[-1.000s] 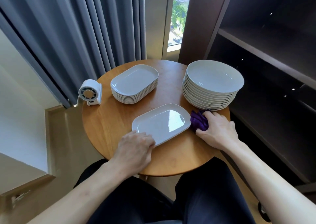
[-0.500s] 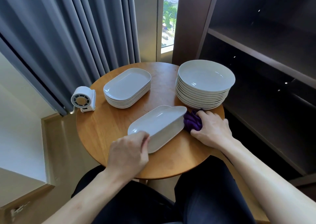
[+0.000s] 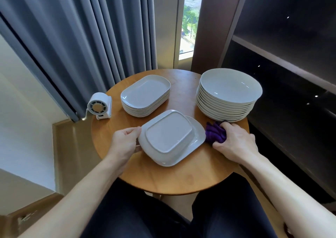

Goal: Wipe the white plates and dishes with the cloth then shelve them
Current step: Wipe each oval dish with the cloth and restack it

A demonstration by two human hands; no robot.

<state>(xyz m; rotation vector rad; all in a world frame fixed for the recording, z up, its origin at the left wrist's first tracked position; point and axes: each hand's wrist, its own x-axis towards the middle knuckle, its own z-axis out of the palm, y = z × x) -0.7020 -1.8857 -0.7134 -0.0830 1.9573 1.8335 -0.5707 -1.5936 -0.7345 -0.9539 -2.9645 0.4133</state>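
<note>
Two hands work at the round worktop point(image 3: 163, 179) — left hand point(image 3: 125, 143) gripping the upturned rectangular plate point(image 3: 169, 137) by its edge, right hand point(image 3: 234, 143) clutching the purple cloth point(image 3: 215, 133).

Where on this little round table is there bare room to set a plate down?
Widest bare patch: the table between the upturned plate held by the left hand and the near edge. A narrower strip runs between the rectangular plate stack and the bowl stack. Crowded: where the right hand grips the purple cloth beside the bowl stack.
</note>
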